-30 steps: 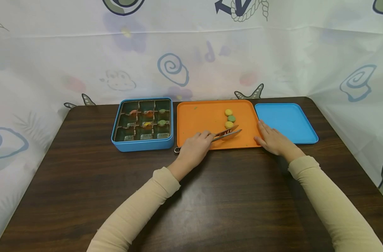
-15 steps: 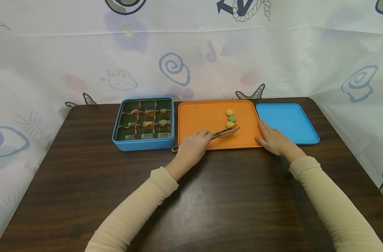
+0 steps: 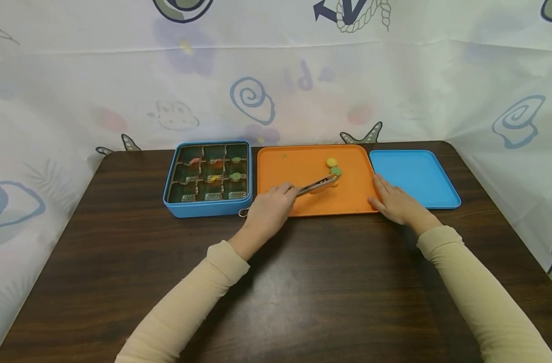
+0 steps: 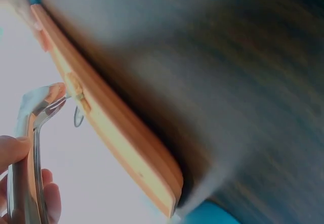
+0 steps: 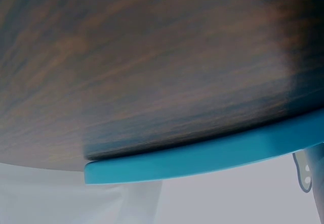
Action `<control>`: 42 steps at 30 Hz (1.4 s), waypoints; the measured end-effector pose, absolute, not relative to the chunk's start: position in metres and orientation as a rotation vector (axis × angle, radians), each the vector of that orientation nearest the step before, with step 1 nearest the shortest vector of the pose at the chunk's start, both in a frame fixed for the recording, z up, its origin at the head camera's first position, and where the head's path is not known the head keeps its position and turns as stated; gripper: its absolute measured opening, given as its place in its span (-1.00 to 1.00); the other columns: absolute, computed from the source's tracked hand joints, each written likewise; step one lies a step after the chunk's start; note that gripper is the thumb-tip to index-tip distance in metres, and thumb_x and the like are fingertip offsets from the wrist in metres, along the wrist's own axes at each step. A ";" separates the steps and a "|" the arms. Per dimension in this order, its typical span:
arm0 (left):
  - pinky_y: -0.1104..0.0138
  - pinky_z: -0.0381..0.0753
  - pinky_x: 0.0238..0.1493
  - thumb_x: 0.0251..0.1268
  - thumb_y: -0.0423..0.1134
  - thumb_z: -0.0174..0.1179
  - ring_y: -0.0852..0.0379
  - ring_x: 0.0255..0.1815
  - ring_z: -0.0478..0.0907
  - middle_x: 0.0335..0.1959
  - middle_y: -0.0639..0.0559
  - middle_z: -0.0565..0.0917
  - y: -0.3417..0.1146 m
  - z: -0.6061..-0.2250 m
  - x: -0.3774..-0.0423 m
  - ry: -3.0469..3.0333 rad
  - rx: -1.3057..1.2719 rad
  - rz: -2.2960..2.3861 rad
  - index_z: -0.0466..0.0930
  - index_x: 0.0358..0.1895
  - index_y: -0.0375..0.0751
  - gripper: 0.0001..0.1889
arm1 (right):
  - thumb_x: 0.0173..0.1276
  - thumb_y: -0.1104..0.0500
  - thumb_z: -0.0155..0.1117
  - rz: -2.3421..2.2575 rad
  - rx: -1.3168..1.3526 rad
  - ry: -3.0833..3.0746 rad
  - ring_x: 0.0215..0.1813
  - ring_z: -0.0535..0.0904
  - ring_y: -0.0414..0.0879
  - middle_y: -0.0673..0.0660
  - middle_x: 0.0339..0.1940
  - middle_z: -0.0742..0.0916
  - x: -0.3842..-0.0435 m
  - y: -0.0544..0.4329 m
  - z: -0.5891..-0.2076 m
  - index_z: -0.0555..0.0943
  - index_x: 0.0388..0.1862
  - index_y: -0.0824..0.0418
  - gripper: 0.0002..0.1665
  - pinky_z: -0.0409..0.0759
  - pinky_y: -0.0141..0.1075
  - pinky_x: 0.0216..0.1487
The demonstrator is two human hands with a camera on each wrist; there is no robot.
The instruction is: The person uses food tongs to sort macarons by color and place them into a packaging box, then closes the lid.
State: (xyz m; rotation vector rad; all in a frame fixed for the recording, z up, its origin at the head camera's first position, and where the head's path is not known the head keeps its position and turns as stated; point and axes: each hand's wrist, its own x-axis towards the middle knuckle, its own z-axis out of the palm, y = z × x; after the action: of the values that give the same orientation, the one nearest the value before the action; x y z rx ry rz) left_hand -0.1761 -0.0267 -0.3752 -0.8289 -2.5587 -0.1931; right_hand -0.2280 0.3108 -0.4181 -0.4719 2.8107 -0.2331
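My left hand [image 3: 270, 207] grips metal tongs [image 3: 313, 186], thumb and fingers around their arms. The tong tips hang over the right half of the orange tray [image 3: 282, 174], overlapping a small round green piece [image 3: 336, 171] and mostly covering a yellow piece just below it. Another yellow piece [image 3: 331, 162] sits directly behind the green one. In the left wrist view the tongs [image 4: 31, 168] have their bent tips close together beside pieces on the tray [image 4: 136, 138]. My right hand [image 3: 396, 200] rests with extended fingers at the orange tray's right edge.
A blue box [image 3: 208, 209] with a divided insert stands left of the orange tray; several coloured pieces lie in its compartments. To the right lies a flat blue tray [image 3: 414, 176], whose rim [image 5: 202, 158] shows in the right wrist view. A small green crumb lies on the orange tray.
My left hand has shifted left and slightly back with the tongs. Their tips have moved up toward the green piece and drawn closer together, covering the nearest yellow piece. My right hand stays in place.
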 end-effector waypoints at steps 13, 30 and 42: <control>0.28 0.69 -0.37 0.31 -0.25 0.21 0.02 -0.19 0.67 -0.08 -0.07 0.68 -0.066 -0.358 -0.170 -2.542 -0.697 -0.369 0.62 0.05 -0.19 -0.72 | 0.56 -0.18 -0.31 -0.225 -0.469 2.809 0.56 -0.10 0.30 0.39 0.56 -0.07 -0.228 0.310 -0.419 -0.24 0.53 0.41 -0.11 -0.07 0.20 0.51; 0.00 0.65 -0.46 0.28 -0.33 0.21 -0.16 -0.24 0.66 -0.08 -0.21 0.66 -0.160 -0.347 -0.159 -2.528 -0.365 -0.403 0.60 0.07 -0.29 -0.69 | 0.55 -0.20 -0.32 -0.243 -0.486 2.819 0.56 -0.08 0.31 0.40 0.56 -0.05 -0.227 0.312 -0.420 -0.23 0.53 0.41 -0.10 -0.07 0.21 0.50; -0.07 0.57 -0.49 0.27 -0.38 0.20 -0.23 -0.24 0.64 -0.08 -0.28 0.64 -0.197 -0.347 -0.154 -2.557 -0.212 -0.434 0.59 0.09 -0.30 -0.68 | 0.55 -0.18 -0.28 -0.246 -0.479 2.823 0.56 -0.09 0.31 0.40 0.56 -0.04 -0.227 0.311 -0.418 -0.21 0.53 0.42 -0.10 -0.08 0.21 0.51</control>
State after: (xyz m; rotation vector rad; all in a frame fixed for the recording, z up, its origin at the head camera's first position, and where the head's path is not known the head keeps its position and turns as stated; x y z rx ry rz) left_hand -0.1536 -0.1969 -0.3472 -0.2121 -2.5574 -0.4337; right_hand -0.2267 0.3110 -0.4183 -0.4788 2.8227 -0.2459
